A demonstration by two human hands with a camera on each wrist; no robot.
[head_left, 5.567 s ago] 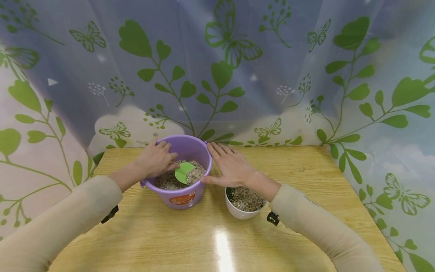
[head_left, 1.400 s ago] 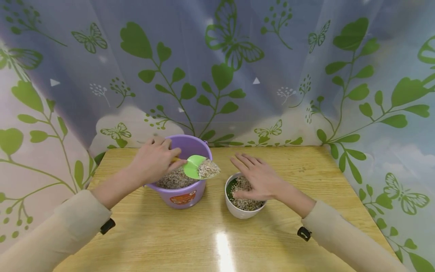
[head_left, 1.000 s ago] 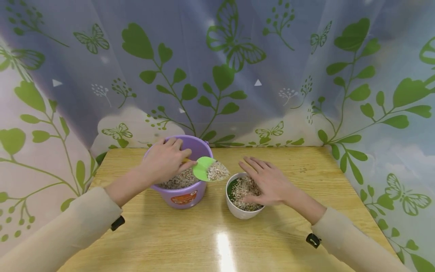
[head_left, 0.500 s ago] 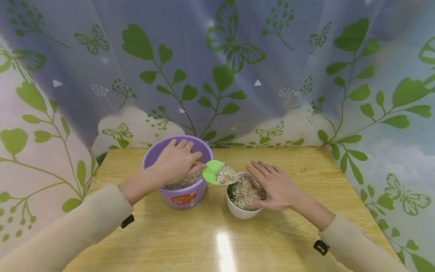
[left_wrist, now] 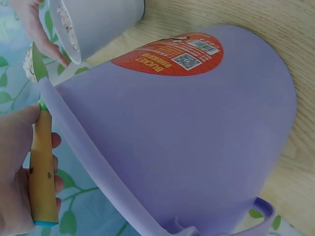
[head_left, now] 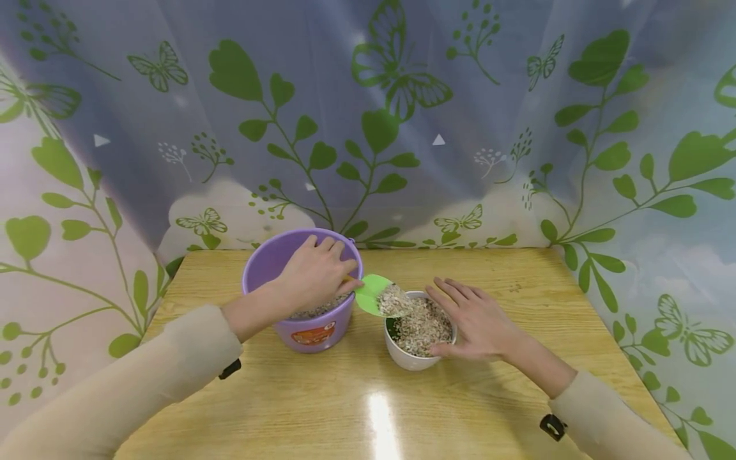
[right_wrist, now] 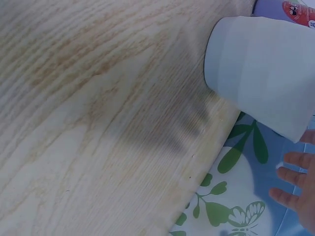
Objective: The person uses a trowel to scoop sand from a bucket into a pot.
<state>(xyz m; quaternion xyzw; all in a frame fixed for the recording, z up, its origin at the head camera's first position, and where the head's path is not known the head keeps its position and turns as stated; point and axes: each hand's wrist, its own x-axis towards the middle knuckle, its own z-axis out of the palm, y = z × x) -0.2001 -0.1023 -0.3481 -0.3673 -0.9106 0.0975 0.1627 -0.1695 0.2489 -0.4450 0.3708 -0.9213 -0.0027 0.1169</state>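
My left hand (head_left: 313,275) grips the yellow handle of a small green trowel (head_left: 370,292) over the right rim of a purple bucket (head_left: 269,259). In the left wrist view the fingers wrap round that handle (left_wrist: 42,167). Pale grainy potting mix (head_left: 393,299) lies heaped on the blade, whose tip is over the left rim of a white pot (head_left: 409,363). Similar mix (head_left: 425,329) nearly fills the pot, with some dark green showing at its left inside. My right hand (head_left: 480,322) is spread at the pot's right rim, thumb by the near edge; whether it touches is unclear.
The bucket stands left of the pot with a narrow gap between, holding more mix (head_left: 316,311) partly hidden by my left hand. Both stand on a wooden table (head_left: 299,402). Behind the table hangs a leaf-and-butterfly printed curtain (head_left: 322,83).
My left hand has lifted the loaded trowel out of the bucket and carried it right to the pot. My right hand has gone from the bucket's rim to the pot's right side.
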